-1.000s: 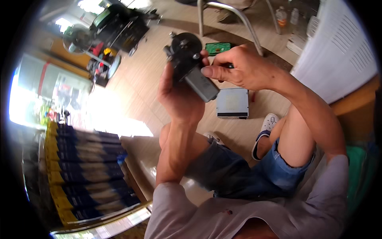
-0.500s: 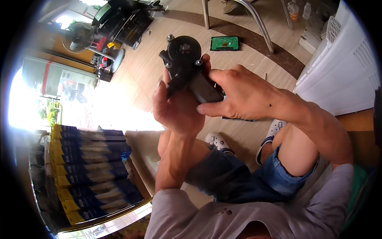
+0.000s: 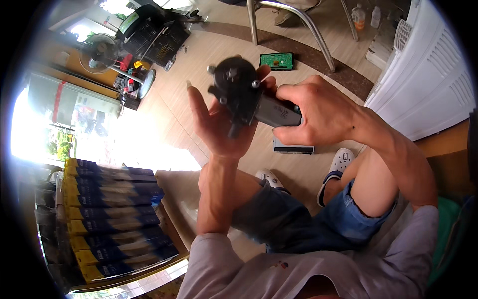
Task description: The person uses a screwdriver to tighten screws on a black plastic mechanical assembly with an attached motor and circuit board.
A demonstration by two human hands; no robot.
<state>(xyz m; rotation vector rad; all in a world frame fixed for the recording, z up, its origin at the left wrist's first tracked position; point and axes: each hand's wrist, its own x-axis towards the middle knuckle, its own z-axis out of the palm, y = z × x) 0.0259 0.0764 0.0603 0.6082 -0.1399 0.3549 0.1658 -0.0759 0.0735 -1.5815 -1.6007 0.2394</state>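
Observation:
A gear motor (image 3: 234, 82) with a round black housing, metal bolts and a grey motor body is held in front of me, its housing slightly blurred. My right hand (image 3: 321, 112) closes on the grey end between thumb and fingers. Behind and below the black housing lies my left hand (image 3: 224, 132), palm up. Its thumb stands away from the motor and its fingers are partly hidden behind it; whether the palm touches the housing I cannot tell.
A green circuit board (image 3: 277, 61) and a flat silver-and-black piece (image 3: 294, 148) lie on the floor. Blue-and-yellow packages (image 3: 114, 214) line a rack at left. Metal chair legs (image 3: 318, 37), a fan (image 3: 98, 52), a black crate (image 3: 162, 45) and a white slatted panel (image 3: 433, 74) stand around.
The motor has tilted and moved slightly down and right, its grey body now pointing more to the right. My left thumb has come away from its side. My right hand has shifted right with it.

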